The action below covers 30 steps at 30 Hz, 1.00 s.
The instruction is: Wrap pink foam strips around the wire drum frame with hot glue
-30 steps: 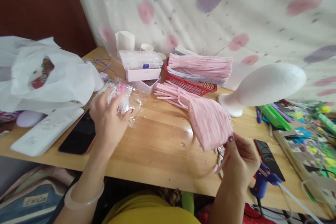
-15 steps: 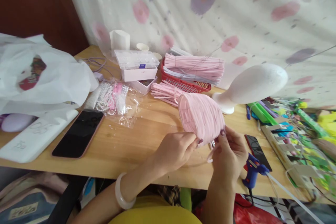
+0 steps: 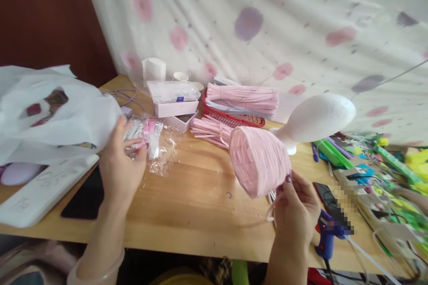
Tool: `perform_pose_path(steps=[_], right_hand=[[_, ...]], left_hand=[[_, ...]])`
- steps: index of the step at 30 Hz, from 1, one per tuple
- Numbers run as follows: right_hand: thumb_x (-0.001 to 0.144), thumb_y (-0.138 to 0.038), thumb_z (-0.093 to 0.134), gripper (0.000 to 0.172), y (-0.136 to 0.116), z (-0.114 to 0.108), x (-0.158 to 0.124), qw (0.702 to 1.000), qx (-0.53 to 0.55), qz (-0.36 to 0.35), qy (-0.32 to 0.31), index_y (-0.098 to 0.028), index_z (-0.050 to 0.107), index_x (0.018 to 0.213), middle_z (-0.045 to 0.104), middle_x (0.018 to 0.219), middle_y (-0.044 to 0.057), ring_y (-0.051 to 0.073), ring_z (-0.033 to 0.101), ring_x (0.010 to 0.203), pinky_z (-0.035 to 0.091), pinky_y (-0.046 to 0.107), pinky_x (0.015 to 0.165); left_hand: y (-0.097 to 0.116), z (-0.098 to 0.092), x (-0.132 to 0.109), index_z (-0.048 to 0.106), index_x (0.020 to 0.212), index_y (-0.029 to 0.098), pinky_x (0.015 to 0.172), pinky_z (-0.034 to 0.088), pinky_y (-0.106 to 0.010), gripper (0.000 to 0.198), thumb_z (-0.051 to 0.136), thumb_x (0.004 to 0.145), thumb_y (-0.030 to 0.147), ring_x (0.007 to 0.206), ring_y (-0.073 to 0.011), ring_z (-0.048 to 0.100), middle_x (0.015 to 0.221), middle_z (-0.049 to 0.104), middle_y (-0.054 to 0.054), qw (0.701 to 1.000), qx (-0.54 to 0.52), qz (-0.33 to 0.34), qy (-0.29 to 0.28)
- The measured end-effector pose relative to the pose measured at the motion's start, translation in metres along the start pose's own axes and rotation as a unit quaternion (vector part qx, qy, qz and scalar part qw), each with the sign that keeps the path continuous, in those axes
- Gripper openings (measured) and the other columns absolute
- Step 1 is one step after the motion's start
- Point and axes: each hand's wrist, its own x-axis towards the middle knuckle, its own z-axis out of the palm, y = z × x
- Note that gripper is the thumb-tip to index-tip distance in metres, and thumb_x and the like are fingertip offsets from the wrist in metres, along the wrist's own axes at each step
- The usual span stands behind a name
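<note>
A hollow, cup-shaped pink pipe-cleaner piece (image 3: 264,162) is tilted with its wide mouth facing left. My right hand (image 3: 297,207) grips its narrow end between thumb and fingers. Beside those fingers hangs a loose pale pink strip, and a shiny metal piece shows there, mostly hidden. My left hand (image 3: 122,167) is raised at the left with fingers apart, holding nothing. It is nearest to a clear plastic bag of white and pink bead strings (image 3: 154,136) and partly covers it; whether the fingertips touch it, I cannot tell.
Behind stand a red basket (image 3: 234,120) with pink pipe-cleaner bundles, white boxes (image 3: 175,109) and a white foam head (image 3: 321,118). At right are a blue glue gun (image 3: 326,236), a phone and a power strip among craft scraps. A white plastic bag (image 3: 83,111) lies left.
My left hand has let go of the pink piece and moved left to the bag of bead strings. My right hand still holds the piece, whose mouth now shows more.
</note>
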Motion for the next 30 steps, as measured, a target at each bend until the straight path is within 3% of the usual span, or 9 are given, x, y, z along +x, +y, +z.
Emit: perform_pose_path(steps=[2,4,9,11,15,19,22,25,30], right_hand=[[0.059,-0.022,0.088,0.024,-0.002,-0.002,0.001,1.0,0.004,0.005,-0.007,-0.018,0.079,0.081,0.077,0.079,0.005,0.014,0.067,0.066,0.051,0.025,0.059],[0.06,-0.023,0.089,0.025,-0.005,-0.006,0.0,1.0,0.0,0.009,-0.019,-0.018,0.079,0.082,0.077,0.078,0.005,0.014,0.067,0.063,0.051,0.025,0.058],[0.058,-0.025,0.091,0.026,-0.014,-0.017,-0.002,0.996,-0.017,0.016,-0.081,-0.02,0.079,0.081,0.075,0.07,0.003,0.011,0.062,0.052,0.047,0.021,0.047],[0.06,-0.027,0.092,0.026,-0.015,-0.022,-0.002,0.994,-0.028,0.01,-0.105,-0.02,0.079,0.08,0.075,0.069,0.004,0.012,0.063,0.051,0.046,0.021,0.045],[0.061,-0.033,0.093,0.026,-0.016,-0.031,0.001,0.991,-0.036,0.013,-0.129,-0.021,0.078,0.08,0.077,0.074,0.006,0.017,0.07,0.062,0.055,0.025,0.055],[0.057,-0.033,0.095,0.03,-0.016,-0.034,0.007,0.992,-0.018,0.043,-0.12,-0.023,0.079,0.079,0.078,0.076,0.004,0.016,0.072,0.066,0.057,0.025,0.062],[0.053,-0.033,0.097,0.033,-0.015,-0.033,0.009,0.989,0.0,0.083,-0.122,-0.024,0.079,0.079,0.079,0.077,0.003,0.016,0.073,0.067,0.057,0.024,0.062],[0.049,-0.033,0.098,0.036,-0.013,-0.032,0.009,0.987,0.017,0.108,-0.114,-0.024,0.079,0.078,0.08,0.077,0.003,0.016,0.074,0.067,0.057,0.023,0.059],[0.05,-0.033,0.098,0.034,-0.012,-0.028,0.011,0.989,0.021,0.095,-0.114,-0.024,0.079,0.077,0.079,0.075,0.003,0.015,0.072,0.064,0.057,0.023,0.058]], left_hand=[[0.008,0.01,-0.009,0.064,0.131,0.018,0.068,0.059,-0.03,0.046,0.06,0.088,0.034,0.075,-0.0205,0.077,0.096,0.081,-0.003,0.996,-0.015,0.007,-0.083],[0.021,0.024,-0.015,0.075,0.112,0.02,0.062,0.057,-0.028,0.032,0.054,0.093,0.036,0.062,-0.0198,0.075,0.066,0.077,0.001,0.979,-0.017,0.048,-0.197],[0.063,0.065,-0.013,0.052,0.145,0.017,0.079,0.059,-0.029,0.049,0.057,0.097,0.027,0.092,-0.0213,0.077,0.12,0.076,-0.011,0.941,-0.036,0.155,-0.299],[0.077,0.078,-0.009,0.047,0.147,0.017,0.079,0.058,-0.029,0.049,0.054,0.1,0.031,0.097,-0.0207,0.077,0.125,0.074,-0.012,0.928,-0.023,0.209,-0.308],[0.092,0.091,-0.005,0.068,0.118,0.018,0.067,0.055,-0.028,0.025,0.052,0.102,0.029,0.089,-0.0242,0.077,0.1,0.08,-0.01,0.902,0.072,0.306,-0.296],[0.091,0.086,-0.001,0.073,0.085,0.015,0.057,0.048,-0.027,0.028,0.059,0.098,0.036,0.071,-0.0257,0.075,0.073,0.077,-0.012,0.892,0.096,0.333,-0.292],[0.084,0.078,0.004,0.07,0.076,0.016,0.058,0.046,-0.026,0.03,0.061,0.098,0.035,0.069,-0.0234,0.074,0.069,0.075,-0.009,0.883,0.088,0.353,-0.296],[0.073,0.069,0.006,0.07,0.079,0.017,0.059,0.049,-0.025,0.026,0.055,0.1,0.023,0.067,-0.0192,0.073,0.071,0.075,-0.005,0.883,0.074,0.352,-0.3],[0.065,0.06,-0.004,0.069,0.111,0.018,0.068,0.055,-0.024,0.023,0.052,0.098,0.01,0.077,-0.0151,0.076,0.096,0.08,-0.003,0.895,0.054,0.339,-0.284]])
